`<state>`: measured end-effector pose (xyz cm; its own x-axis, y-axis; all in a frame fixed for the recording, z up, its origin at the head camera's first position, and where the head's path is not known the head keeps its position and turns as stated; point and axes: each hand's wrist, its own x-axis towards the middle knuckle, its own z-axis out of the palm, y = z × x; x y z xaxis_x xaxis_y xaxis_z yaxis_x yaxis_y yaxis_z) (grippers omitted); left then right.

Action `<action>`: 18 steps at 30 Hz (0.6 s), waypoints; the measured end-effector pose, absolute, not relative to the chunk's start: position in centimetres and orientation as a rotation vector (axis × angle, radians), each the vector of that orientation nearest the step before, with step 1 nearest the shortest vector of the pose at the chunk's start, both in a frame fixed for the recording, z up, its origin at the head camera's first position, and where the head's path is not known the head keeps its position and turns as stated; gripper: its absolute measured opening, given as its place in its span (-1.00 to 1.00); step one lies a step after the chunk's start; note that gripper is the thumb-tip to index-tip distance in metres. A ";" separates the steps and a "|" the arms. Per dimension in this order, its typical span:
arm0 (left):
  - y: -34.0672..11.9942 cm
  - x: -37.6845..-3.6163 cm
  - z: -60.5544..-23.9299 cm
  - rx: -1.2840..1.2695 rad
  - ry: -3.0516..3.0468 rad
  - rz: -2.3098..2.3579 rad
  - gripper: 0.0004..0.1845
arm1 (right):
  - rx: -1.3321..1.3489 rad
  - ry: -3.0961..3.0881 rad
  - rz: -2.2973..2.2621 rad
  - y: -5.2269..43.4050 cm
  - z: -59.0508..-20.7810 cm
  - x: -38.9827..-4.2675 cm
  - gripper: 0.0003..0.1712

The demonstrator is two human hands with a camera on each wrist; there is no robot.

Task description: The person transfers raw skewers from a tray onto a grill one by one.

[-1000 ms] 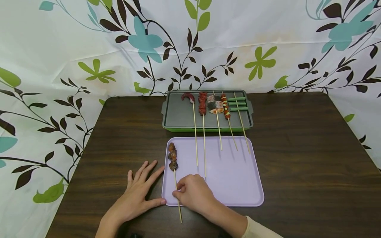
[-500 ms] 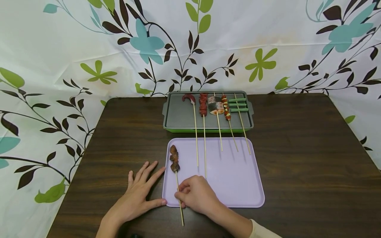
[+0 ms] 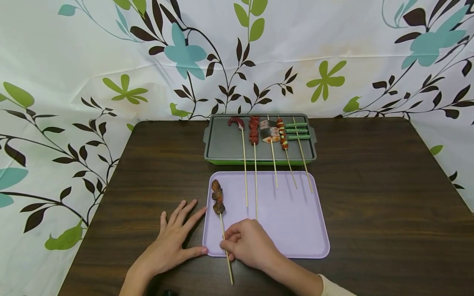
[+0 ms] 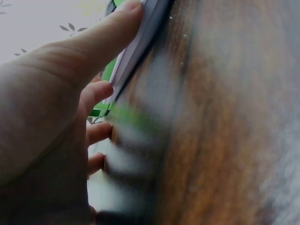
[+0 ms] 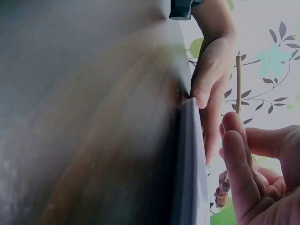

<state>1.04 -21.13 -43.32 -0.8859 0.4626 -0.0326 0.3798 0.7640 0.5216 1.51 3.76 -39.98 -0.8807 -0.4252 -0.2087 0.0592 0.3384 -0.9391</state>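
My right hand (image 3: 249,242) pinches the stick of a skewer of browned meat chunks (image 3: 217,197) over the left side of a lilac tray (image 3: 289,213). The stick's tail reaches past the tray's near edge. In the right wrist view the bare stick (image 5: 238,84) rises above the pinching fingers, with the meat (image 5: 222,190) partly behind them. Whether the meat touches the tray I cannot tell. My left hand (image 3: 172,242) lies with fingers spread left of the tray, its thumb and index finger at the rim; the left wrist view shows the thumb (image 4: 110,30) against it.
Behind the tray is a grey grill plate (image 3: 226,144) on a green base. Several skewers lie on it: a curled red tentacle (image 3: 237,122), red meat (image 3: 254,130), fish (image 3: 269,133), small red-and-yellow pieces (image 3: 282,133) and green stalks (image 3: 298,130). Their sticks extend over the tray.
My right hand has shifted slightly right and nearer to me with the meat skewer, whose tail swung a little right. My left hand stays by the rim. The head view moved slightly.
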 end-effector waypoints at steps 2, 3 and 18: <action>-21.1 1.0 -43.3 0.668 2.795 0.776 -0.01 | -0.322 2.181 -1.560 3.7 -39.8 1.6 -0.90; -21.1 1.0 -43.3 0.667 2.794 0.775 -0.01 | -0.324 2.177 -1.557 3.6 -39.7 1.7 -0.90; -21.1 1.0 -43.4 0.664 2.791 0.768 0.00 | -0.376 2.241 -1.541 4.0 -37.5 1.0 -0.94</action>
